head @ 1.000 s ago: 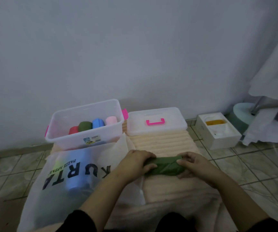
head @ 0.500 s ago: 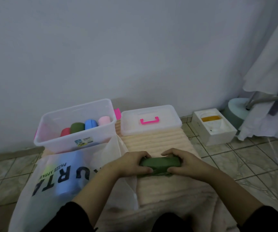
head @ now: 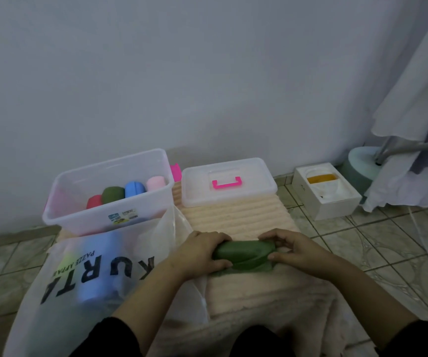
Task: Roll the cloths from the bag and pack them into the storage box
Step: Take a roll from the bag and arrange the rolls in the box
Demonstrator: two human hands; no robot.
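Four rolls sit in the box [head: 110, 194]; your left hand [head: 202, 253] and right hand [head: 295, 251] each grip an end of the green roll [head: 243, 253] on the mat [head: 233, 217]. It still needs packing (the bag [head: 92, 274] holds more).

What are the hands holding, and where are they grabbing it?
Both hold the rolled green cloth: the left hand grips its left end, the right hand its right end.
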